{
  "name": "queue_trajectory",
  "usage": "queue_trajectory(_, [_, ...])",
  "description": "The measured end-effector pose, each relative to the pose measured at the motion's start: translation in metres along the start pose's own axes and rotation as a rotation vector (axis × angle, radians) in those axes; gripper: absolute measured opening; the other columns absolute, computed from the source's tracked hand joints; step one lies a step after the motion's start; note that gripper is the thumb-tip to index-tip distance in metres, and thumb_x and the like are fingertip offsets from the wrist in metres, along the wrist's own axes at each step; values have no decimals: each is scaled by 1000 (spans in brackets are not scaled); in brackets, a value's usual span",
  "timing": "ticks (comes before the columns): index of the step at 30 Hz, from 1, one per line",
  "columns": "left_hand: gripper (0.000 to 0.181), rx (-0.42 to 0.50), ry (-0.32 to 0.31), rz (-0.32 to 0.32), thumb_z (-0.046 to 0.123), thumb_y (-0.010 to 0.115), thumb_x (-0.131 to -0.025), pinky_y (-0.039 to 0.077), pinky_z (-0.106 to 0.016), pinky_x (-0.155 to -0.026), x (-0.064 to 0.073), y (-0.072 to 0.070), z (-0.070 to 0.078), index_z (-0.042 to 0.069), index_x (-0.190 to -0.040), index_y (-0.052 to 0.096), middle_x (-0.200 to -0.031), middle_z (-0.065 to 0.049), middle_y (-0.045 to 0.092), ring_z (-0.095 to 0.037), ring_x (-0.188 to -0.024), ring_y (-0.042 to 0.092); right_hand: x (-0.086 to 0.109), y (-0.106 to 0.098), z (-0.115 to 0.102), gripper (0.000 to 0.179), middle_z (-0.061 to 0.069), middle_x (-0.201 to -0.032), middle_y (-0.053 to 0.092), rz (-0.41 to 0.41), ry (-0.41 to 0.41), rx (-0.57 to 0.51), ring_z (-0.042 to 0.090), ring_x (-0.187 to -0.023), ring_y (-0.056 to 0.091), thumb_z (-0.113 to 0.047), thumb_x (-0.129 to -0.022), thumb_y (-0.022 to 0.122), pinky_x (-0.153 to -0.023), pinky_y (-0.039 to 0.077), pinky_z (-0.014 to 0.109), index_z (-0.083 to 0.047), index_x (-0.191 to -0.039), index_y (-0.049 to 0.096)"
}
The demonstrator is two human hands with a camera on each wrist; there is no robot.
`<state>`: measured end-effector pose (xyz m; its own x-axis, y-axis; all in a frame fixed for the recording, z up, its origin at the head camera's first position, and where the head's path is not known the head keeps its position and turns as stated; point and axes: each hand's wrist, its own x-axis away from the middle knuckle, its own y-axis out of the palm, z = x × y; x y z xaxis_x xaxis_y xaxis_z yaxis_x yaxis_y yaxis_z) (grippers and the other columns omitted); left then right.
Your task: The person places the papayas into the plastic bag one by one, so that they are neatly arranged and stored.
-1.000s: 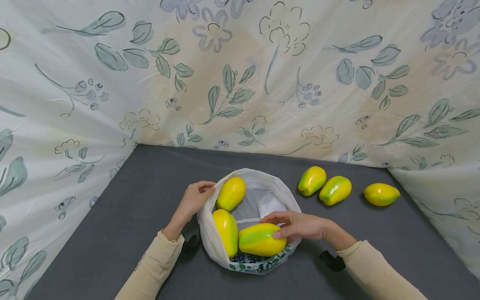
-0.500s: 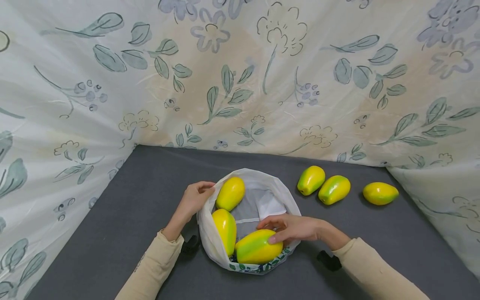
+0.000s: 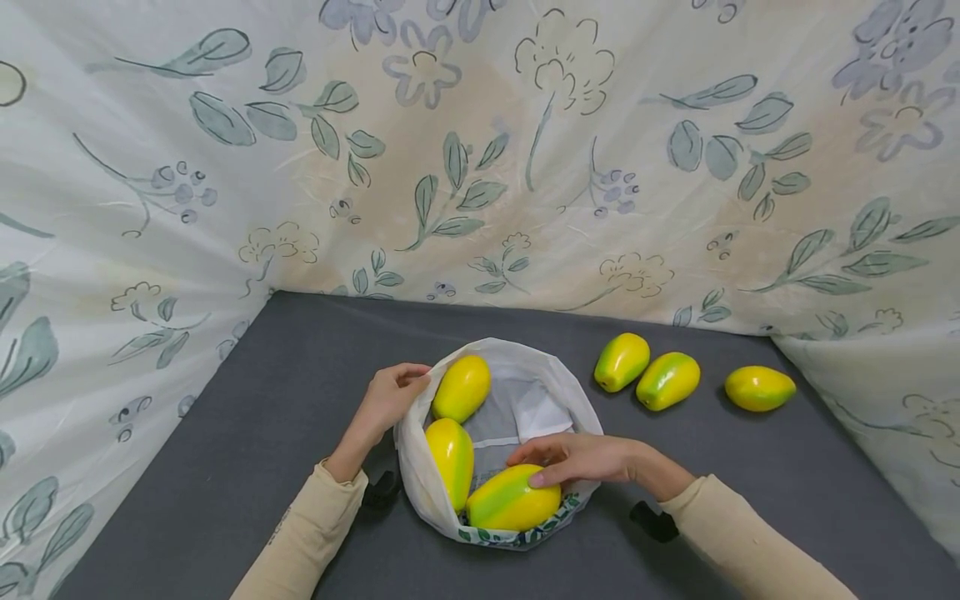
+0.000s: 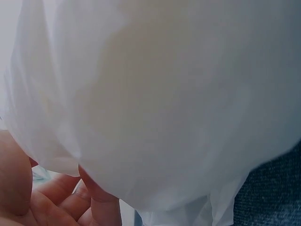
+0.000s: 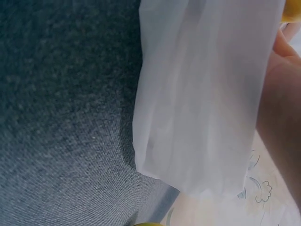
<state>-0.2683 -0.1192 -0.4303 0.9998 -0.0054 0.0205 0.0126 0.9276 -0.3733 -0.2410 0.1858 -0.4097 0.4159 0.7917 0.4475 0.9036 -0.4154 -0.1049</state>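
In the head view a white cloth bag [image 3: 420,475], patterned with leaves along its near side, stands with its mouth wide. My left hand [image 3: 387,406] pinches its left rim; the left wrist view has those fingers [image 4: 104,202] at the bag's edge. Reaching over the right rim, my right hand [image 3: 588,461] holds a yellow-green papaya [image 3: 510,498] at the near side inside the bag, thumb on top. Two other papayas lie along the bag's left inner wall, one farther back [image 3: 462,389] and one nearer [image 3: 450,462]. White cloth mostly blocks the right wrist view.
Three more papayas lie on the dark grey table [image 3: 300,375] to the right: a left one [image 3: 622,362], one beside it [image 3: 669,382] and one farther right [image 3: 760,389]. A floral curtain [image 3: 465,167] borders the table's back and sides.
My right hand has lowered its papaya deeper into the bag, toward the near left, close to the nearer papaya. My left hand has stayed on the rim.
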Motion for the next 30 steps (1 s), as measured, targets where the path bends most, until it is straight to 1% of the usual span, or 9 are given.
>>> queue_trajectory(5, [28, 2, 2, 2, 19, 60, -95, 51, -40, -82, 1, 0, 0, 4, -119, 65, -110, -11, 64, -27, -97, 60, 1, 1, 1, 47, 9, -137, 46, 8, 7, 0, 23, -113, 50, -24, -97, 55, -93, 44, 39, -6, -140, 43])
queue_trajectory(13, [29, 0, 5, 0, 19, 61, -95, 51, -40, -82, 1, 0, 1, 3, -119, 65, -110, -12, 64, -27, -97, 60, 5, -1, 0, 49, 9, -141, 42, 57, 28, -9, 24, -113, 51, -28, -98, 53, -95, 43, 40, -8, -141, 41])
queue_trajectory(16, [29, -1, 6, -3, 20, 60, -95, 50, -41, -82, 2, -1, 1, 4, -119, 65, -111, -12, 64, -27, -98, 60, 7, -4, -1, 49, 10, -142, 41, 70, 20, -7, 25, -116, 50, -29, -99, 52, -96, 43, 41, -7, -141, 41])
queue_trajectory(20, [29, 1, 5, -6, 19, 60, -95, 50, -40, -83, 0, -1, 0, 4, -120, 65, -112, -12, 64, -27, -98, 60, 12, -9, -3, 51, 13, -138, 44, 92, -2, -2, 26, -118, 49, -30, -99, 51, -97, 42, 42, -4, -141, 39])
queue_trajectory(25, [29, -6, 3, -9, 20, 60, -95, 51, -40, -82, 0, -1, -1, 4, -120, 65, -112, -11, 64, -27, -98, 60, 25, -18, -5, 53, 18, -132, 47, 163, -45, 9, 32, -116, 49, -30, -99, 51, -97, 42, 45, -2, -142, 38])
queue_trajectory(30, [29, -12, -1, -9, 20, 60, -95, 51, -40, -81, 0, -1, 0, 5, -120, 65, -110, -12, 64, -26, -96, 60, 39, -29, -6, 52, 22, -133, 45, 245, -90, -9, 41, -118, 45, -27, -101, 47, -97, 41, 44, 0, -143, 34])
